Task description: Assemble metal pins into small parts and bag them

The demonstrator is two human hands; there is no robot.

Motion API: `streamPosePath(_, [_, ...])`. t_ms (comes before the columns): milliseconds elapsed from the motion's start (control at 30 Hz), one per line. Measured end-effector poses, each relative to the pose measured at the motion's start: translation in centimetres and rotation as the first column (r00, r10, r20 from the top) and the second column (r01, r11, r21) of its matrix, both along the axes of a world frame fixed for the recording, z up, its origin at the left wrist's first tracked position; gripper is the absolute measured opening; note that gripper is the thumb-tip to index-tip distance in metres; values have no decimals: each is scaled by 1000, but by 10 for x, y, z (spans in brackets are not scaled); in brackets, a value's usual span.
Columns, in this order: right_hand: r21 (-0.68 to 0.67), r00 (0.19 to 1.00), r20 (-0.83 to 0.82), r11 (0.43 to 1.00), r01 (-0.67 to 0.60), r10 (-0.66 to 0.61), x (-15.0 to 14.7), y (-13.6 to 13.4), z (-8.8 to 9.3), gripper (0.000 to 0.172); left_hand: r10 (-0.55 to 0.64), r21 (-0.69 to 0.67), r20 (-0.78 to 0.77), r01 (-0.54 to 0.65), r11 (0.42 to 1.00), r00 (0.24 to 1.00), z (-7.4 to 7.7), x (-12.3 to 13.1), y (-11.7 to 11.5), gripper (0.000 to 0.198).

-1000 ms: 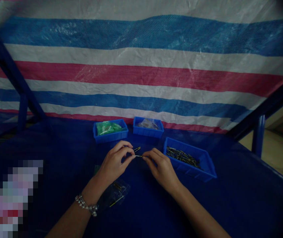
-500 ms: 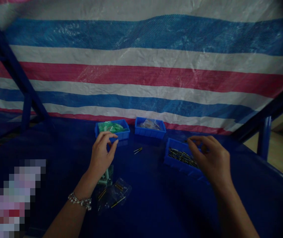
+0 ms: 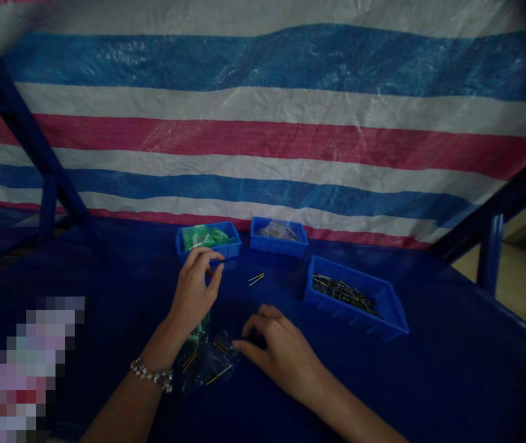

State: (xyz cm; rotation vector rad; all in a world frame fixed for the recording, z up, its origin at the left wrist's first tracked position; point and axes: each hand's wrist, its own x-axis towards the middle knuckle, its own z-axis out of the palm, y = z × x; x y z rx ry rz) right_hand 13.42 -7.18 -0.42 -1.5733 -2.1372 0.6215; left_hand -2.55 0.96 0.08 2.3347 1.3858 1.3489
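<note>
My left hand [image 3: 194,290] hovers just in front of a small blue bin of green parts [image 3: 232,250]. Its fingers are curved, thumb and forefinger are apart, and I see nothing between them. My right hand [image 3: 281,352] lies palm down on the blue cloth. Its bent fingertips touch the right edge of a clear plastic bag of thin gold pins [image 3: 216,368]. A few pale green parts [image 3: 200,333] lie beside my left wrist. Two loose pins [image 3: 256,279] rest on the cloth between the bins.
A second small blue bin [image 3: 278,247] holds clear packets. To the right stands a larger blue bin [image 3: 385,329] of dark pins. A striped tarp [image 3: 263,141] hangs behind. Blue frame posts [image 3: 490,253] stand at both sides. A blurred patch [image 3: 23,369] fills the lower left.
One second ago both hands pinched a pin together. The right hand then went over the large bin and has come back to the plastic bag. The left hand stays by the green bin.
</note>
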Motion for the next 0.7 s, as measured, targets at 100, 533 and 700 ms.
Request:
streamPosePath(100, [-56,1000,24,998,20,-19,-10,-5,-8,21,-19,-17,-11,19,1000,1000,0,1,-1,12])
streamPosePath(533, [-28,996,-30,996,85,-86,-19,-6,-15,6,-24,-36,-55,22,999,998,-1,4,-2,14])
streamPosePath(700, [102,994,49,990,95,-100,-23,-6,-17,21,-32,-30,-60,30,999,998,-1,3,-2,13])
